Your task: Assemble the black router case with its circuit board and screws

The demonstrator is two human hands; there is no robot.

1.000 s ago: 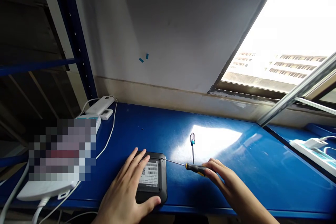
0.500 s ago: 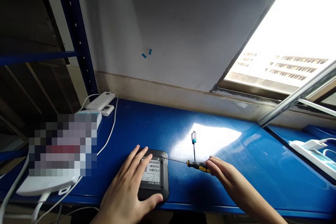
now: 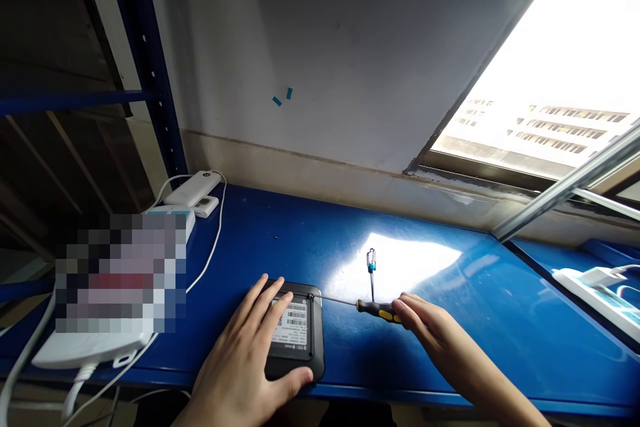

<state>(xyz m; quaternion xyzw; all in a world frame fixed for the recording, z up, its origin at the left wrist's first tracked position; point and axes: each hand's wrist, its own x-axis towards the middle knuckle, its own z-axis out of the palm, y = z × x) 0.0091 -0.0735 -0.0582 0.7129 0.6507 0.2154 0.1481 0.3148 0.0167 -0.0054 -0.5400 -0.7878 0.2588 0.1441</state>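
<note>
A black flat device (image 3: 315, 337) with a white printed label (image 3: 293, 327) lies near the front edge of the blue table. My left hand (image 3: 247, 347) rests across its left side, fingers stretched out and thumb spread along the lower right. In my right hand (image 3: 425, 320) is a black and yellow screwdriver (image 3: 380, 310), its handle pinched by the fingertips. The shaft points left, and its tip meets the device's upper right corner, by a small screw spot. Behind it a second screwdriver (image 3: 371, 260) with a clear and teal handle lies on the table.
White power strips (image 3: 95, 350) with cables stand at the left; part of that area is blurred out. Another power strip (image 3: 600, 297) is at the far right. A tiny dark piece (image 3: 276, 237) lies on the blue table (image 3: 300, 227). A metal bar (image 3: 535, 210) rises at the right.
The view has shifted slightly. Both hands keep nearly the same pose, with the black and yellow screwdriver still at the device's corner.
</note>
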